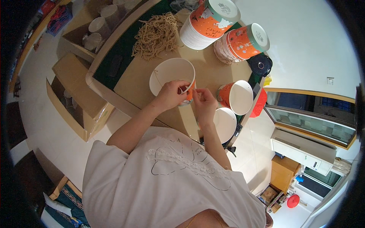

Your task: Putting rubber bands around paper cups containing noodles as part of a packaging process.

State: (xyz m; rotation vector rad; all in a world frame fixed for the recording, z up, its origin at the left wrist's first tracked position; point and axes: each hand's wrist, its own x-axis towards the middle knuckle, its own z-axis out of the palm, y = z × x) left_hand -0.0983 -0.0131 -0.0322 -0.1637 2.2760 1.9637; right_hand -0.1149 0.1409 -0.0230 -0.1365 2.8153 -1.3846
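Observation:
An orange paper bowl with a white inside (171, 74) stands tilted on the tan table (133, 83). My left hand (172, 94) grips its near rim, thumb inside. My right hand (203, 102) is beside it at the same rim, fingers pinched together on something too small to make out. A pile of dry brown noodles (156, 35) lies beyond the bowl on the table.
Two tilted stacks of orange bowls (207, 22) (241, 42) lie at the table's far side. Two more single bowls (235, 97) (225, 123) stand to the right of my hands. Open cardboard boxes (78, 98) (85, 32) sit on the floor at left.

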